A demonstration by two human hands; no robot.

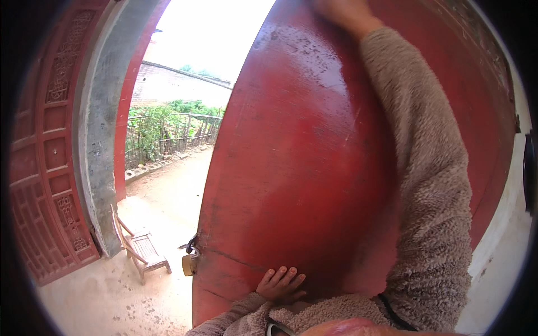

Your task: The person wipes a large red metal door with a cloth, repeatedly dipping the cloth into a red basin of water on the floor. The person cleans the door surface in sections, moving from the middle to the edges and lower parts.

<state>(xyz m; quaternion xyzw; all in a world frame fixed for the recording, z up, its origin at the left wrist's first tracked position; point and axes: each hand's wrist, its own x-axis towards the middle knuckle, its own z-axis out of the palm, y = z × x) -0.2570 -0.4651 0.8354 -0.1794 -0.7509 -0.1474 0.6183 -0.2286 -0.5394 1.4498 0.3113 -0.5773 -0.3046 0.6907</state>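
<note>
A large red wooden door (pixel 291 168) fills the middle and right of the head view, close in front of me. Its upper part shines as if wet, with pale smears and dark specks. My left hand (pixel 283 284) lies flat against the lower part of the door, fingers stretched out, holding nothing. My right hand (pixel 347 15) reaches high up to the door's upper part in a brown fleece sleeve. Its fingers run into the top edge of the picture, so what they hold, if anything, is hidden. A brass-coloured padlock (pixel 189 264) hangs at the door's left edge.
A low wooden chair (pixel 144 251) stands on the ground to the left. Beyond it are a grey door post (pixel 101 134) and a carved red door leaf (pixel 53 145). Outside, a stick fence (pixel 179 131) borders green plants. A pale wall (pixel 499 269) is at the right.
</note>
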